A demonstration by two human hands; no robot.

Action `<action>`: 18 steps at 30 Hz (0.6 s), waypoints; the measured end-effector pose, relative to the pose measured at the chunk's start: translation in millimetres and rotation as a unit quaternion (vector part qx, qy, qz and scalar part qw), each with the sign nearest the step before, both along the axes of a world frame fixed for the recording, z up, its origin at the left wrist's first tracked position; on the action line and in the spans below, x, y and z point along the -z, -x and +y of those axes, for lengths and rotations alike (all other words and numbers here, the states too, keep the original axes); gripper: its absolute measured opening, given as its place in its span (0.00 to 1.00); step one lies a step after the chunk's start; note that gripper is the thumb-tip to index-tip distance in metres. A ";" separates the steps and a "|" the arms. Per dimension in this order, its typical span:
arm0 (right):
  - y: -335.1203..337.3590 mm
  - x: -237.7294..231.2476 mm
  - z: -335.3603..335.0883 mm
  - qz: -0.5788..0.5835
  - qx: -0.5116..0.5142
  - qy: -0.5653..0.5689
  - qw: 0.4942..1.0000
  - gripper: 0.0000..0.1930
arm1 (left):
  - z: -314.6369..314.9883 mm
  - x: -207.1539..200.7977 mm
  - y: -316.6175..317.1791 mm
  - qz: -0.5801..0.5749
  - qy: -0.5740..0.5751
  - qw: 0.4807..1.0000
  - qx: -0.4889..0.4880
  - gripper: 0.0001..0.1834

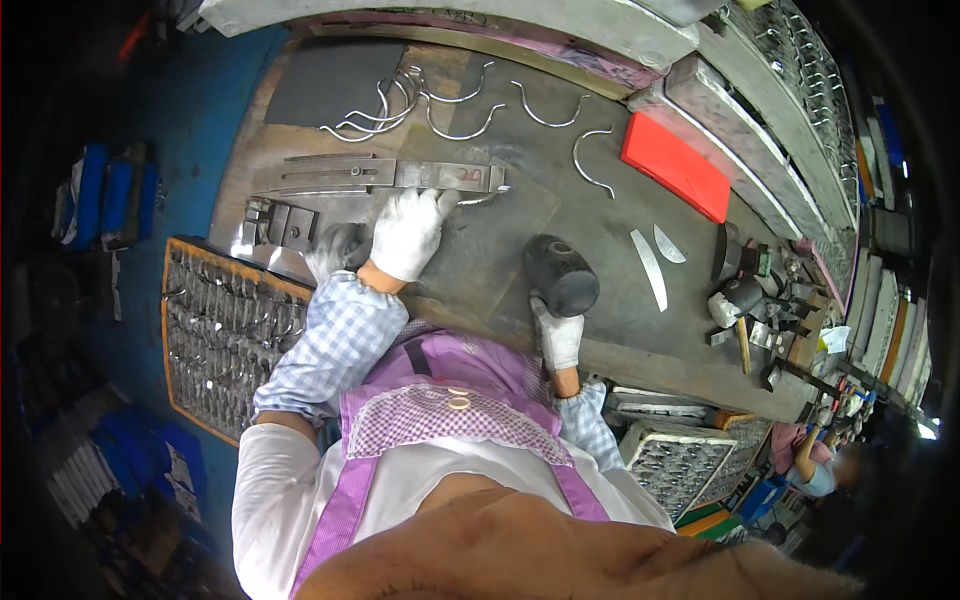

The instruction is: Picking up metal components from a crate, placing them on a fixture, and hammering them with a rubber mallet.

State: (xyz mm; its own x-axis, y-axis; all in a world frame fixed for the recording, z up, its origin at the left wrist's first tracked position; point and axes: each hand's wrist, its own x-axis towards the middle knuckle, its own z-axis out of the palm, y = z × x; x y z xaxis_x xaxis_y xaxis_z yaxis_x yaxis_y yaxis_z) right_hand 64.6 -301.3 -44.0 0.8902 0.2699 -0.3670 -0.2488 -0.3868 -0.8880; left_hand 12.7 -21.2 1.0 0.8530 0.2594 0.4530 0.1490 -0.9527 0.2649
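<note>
My left hand (408, 235), in a white glove, is closed at the near edge of a long flat steel fixture (380, 175). From its fingertips a thin shiny metal rod (482, 199) sticks out to the right, lying along that edge; the rest of it is hidden by the hand. A dark grey rounded thing (340, 248) lies beside my left wrist, partly covered. In the white glove of my right hand (560, 335) is a mallet with a black head (562, 276), gripped below the head near the table's front edge.
Several curved metal rods (460, 135) lie at the back of the table. A red block (676, 166) and two pale blades (650, 270) are to the right, beyond them a hammer and metal blocks (760, 330). A steel block (278, 224) stands left; a tray of rods (170, 340) adjoins the table.
</note>
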 end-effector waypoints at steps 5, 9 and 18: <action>0.4 8.3 -3.5 -0.018 0.007 0.005 1.000 0.07 | 15.2 6.0 15.7 0.079 0.027 0.996 -0.018 0.11; 0.6 9.7 -4.9 -0.031 0.003 0.016 0.999 0.06 | 12.3 3.2 17.8 0.007 0.070 0.997 0.001 0.11; -16.0 -53.8 17.2 0.049 -0.019 0.013 0.999 0.06 | 17.4 17.8 24.1 -0.045 0.209 0.976 0.031 0.10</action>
State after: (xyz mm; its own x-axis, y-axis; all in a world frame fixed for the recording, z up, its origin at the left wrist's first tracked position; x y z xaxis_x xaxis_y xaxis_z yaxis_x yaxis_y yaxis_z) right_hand 80.6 -284.1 9.8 0.8391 0.2916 -0.4591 -0.3193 -0.4192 -0.8499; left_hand -11.4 -3.9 -16.8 0.8352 0.3855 0.3922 0.0523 -0.7656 0.6412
